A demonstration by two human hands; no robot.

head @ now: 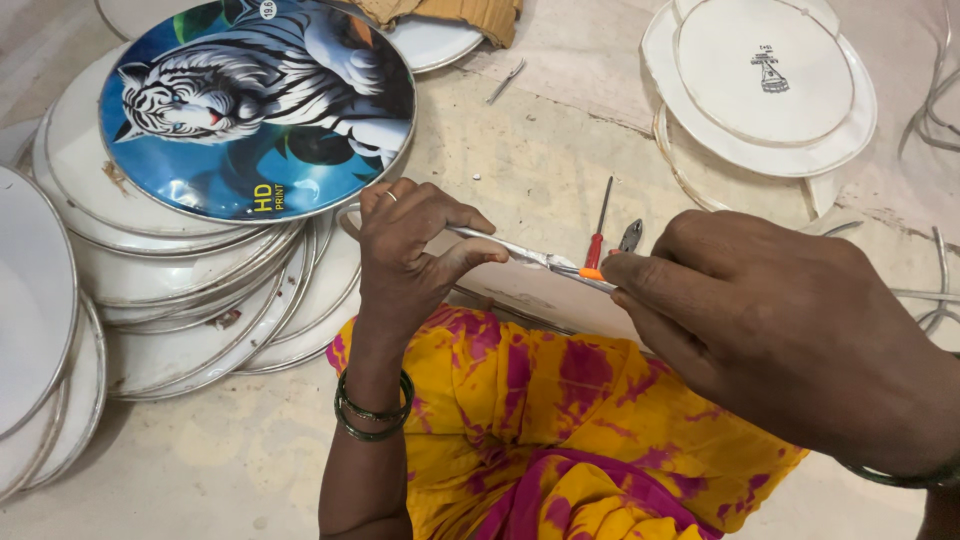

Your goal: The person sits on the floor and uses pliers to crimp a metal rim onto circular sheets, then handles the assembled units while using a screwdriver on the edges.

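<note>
The left hand (410, 250) pinches a thin silver metal strip (500, 245) at frame centre. The strip's long axis runs rightward into the right hand (790, 330), whose grip pinches an orange-handled tool (592, 273) at the strip's right end.

We see a round blue tiger-printed disc (258, 108) atop stacked white round discs (190, 300) far left, a red-handled screwdriver (598, 235) on the floor (230, 460).

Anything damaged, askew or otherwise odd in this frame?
Mostly tidy. The white drumheads at left lie fanned in a slipping stack under the tiger-print drumhead. A torn piece of cardboard lies at the top. Left hand and right hand pinch a thin metal strip.
</note>
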